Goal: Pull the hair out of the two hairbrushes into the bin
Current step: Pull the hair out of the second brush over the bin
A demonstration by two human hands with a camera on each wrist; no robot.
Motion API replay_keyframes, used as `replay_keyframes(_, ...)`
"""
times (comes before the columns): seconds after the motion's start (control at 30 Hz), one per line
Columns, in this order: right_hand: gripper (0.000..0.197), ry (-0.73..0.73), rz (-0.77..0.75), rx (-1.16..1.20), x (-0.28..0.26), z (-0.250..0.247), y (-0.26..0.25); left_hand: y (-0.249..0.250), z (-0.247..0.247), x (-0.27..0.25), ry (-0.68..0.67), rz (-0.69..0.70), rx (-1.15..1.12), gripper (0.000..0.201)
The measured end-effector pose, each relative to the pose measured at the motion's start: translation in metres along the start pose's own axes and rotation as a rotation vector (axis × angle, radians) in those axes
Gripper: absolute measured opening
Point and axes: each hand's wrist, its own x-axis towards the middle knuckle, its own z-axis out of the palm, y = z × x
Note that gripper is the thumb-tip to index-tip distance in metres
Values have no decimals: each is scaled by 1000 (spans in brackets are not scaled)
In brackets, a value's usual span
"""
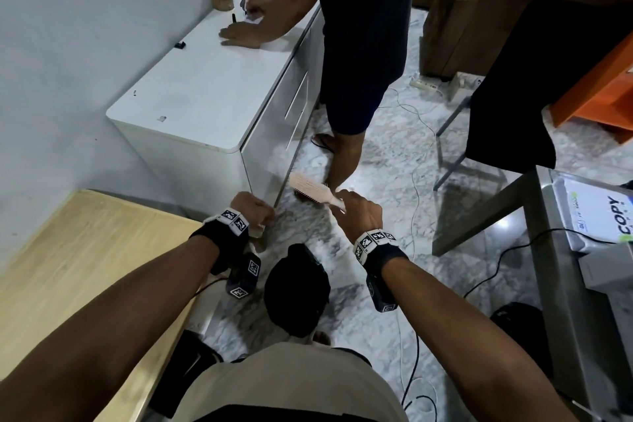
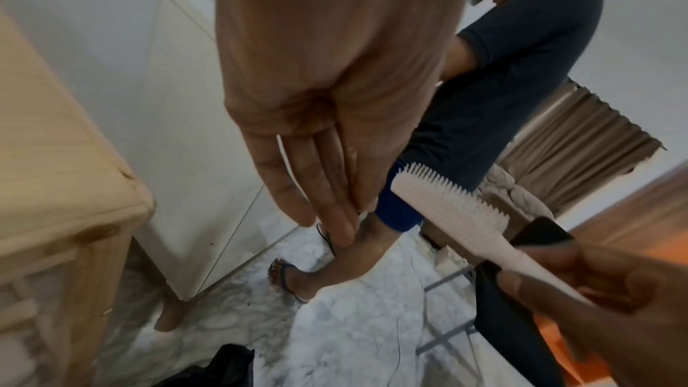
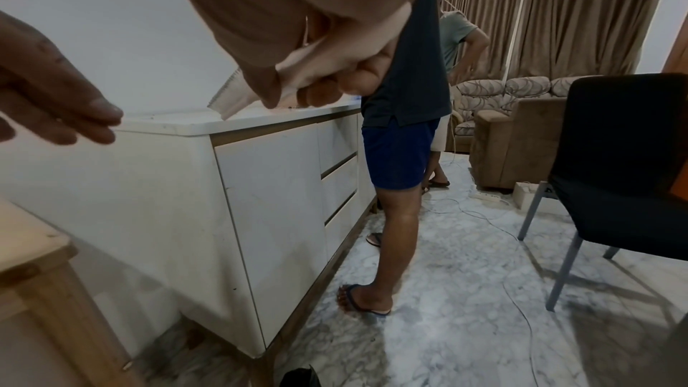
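At 12 o'clock above the black-lined bin (image 1: pixel 297 295), the right hand (image 1: pixel 358 212) gripped 1 pink hairbrush (image 1: pixel 310 187) by its handle. The left hand (image 2: pixel 316 116) hung released, fingers straight, at 9 o'clock of the brush; best practice, in my judgement, was pinching hair at the bristle roots directly over the bin.

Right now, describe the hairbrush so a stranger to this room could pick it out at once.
Start at the long white cabinet against the wall, then drop to the marble floor past its near corner. Above that floor, the right hand grips the hairbrush by its handle. It is the only pale pink thing there, with a long narrow head of short plastic teeth.
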Motion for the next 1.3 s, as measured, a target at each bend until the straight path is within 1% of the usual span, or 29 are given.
replay_keyframes(0.03,31,-2,3,-1,-1,1,1,-1,6,-5,-30,-1,51,11)
replay_keyframes(0.2,22,-37,10,-25,-4,6,5,-7,34,-19,-127,-42,144,16)
replay_keyframes(0.3,21,-47,13,-16,-8,10,6,-12,40,-27,-241,-80,190,18)
replay_keyframes(0.33,22,-55,10,-16,-10,11,6,-14,41,-25,-263,-80,216,20)
replay_keyframes(0.37,23,-59,6,-18,-12,12,6,-16,42,-24,-271,-67,272,29)
replay_keyframes(0.4,24,-63,2,-13,-14,13,6,-24,45,-11,-226,-58,284,44)
replay_keyframes(0.43,25,-68,-3,5,-15,14,6,-28,48,-3,-175,-47,238,64)
replay_keyframes(0.47,26,-75,-11,26,-17,15,5,-25,51,-5,-80,-27,144,88)
replay_keyframes(0.5,28,-90,-21,37,-17,16,2,-23,52,-3,-6,-15,45,107)
replay_keyframes(0.53,29,-113,-33,36,-18,17,-1,-18,54,-3,54,3,-36,117)
replay_keyframes(0.6,32,-145,-66,26,-18,21,-8,6,53,-20,157,39,-116,120)
replay_keyframes(0.63,32,-142,-84,35,-19,22,-12,13,52,-24,206,71,-109,119)
replay_keyframes(0.67,32,-126,-101,53,-19,23,-16,18,50,-26,255,80,-103,112)
replay_keyframes(0.73,30,-76,-119,106,-20,23,-22,20,45,-25,333,70,-126,92)
replay_keyframes(0.77,30,-55,-124,130,-19,22,-25,19,42,-23,361,63,-142,87)
replay_keyframes(0.87,30,7,-150,163,-20,22,-28,10,32,-17,427,60,-206,77)
replay_keyframes(0.97,27,45,-179,182,-23,24,-27,10,27,-20,483,77,-242,55)
replay_keyframes(1.07,28,61,-198,179,-26,26,-23,10,21,-22,518,88,-199,35)
replay_keyframes(1.17,24,39,-201,162,-30,30,-18,5,19,-22,551,97,-111,31)
replay_keyframes(1.3,27,-50,-133,195,-36,36,-12,1,22,-20,541,135,-16,33)
